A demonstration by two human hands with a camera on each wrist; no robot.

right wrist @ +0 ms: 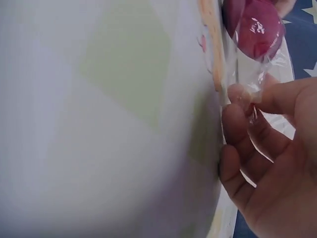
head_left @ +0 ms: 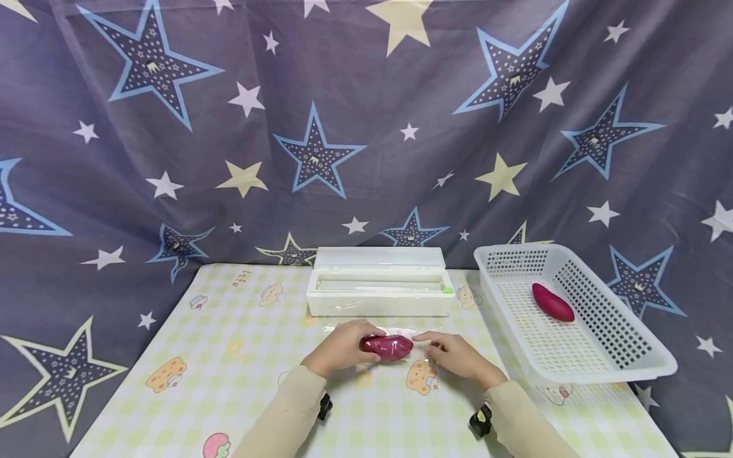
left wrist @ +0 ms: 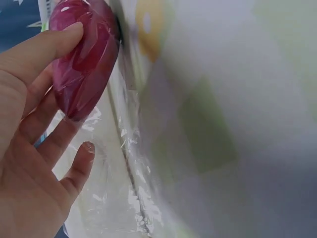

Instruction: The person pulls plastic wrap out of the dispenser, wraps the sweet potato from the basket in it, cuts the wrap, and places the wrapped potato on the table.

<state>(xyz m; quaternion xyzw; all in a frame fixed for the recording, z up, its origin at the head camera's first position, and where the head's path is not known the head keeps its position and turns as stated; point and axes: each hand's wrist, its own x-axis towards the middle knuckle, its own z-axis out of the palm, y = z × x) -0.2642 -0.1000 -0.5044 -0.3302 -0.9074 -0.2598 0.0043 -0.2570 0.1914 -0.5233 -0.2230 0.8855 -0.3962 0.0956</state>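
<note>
A purplish-red sweet potato (head_left: 389,347) lies low over the table in front of the white box, with clear cling film (left wrist: 141,198) around it. My left hand (head_left: 346,346) grips its left end, the thumb on top and fingers along the far side. At its other end my right hand (head_left: 452,353) pinches a gathered bit of the film between thumb and index finger, as the right wrist view shows. More film spreads out beyond the sweet potato toward the box.
Behind the hands stands a white cling film box (head_left: 378,304), its lid raised and a roll inside. A white plastic basket (head_left: 601,379) on the right holds another sweet potato (head_left: 552,302). A checked cloth (head_left: 189,343) covers the table, and a starry curtain hangs behind.
</note>
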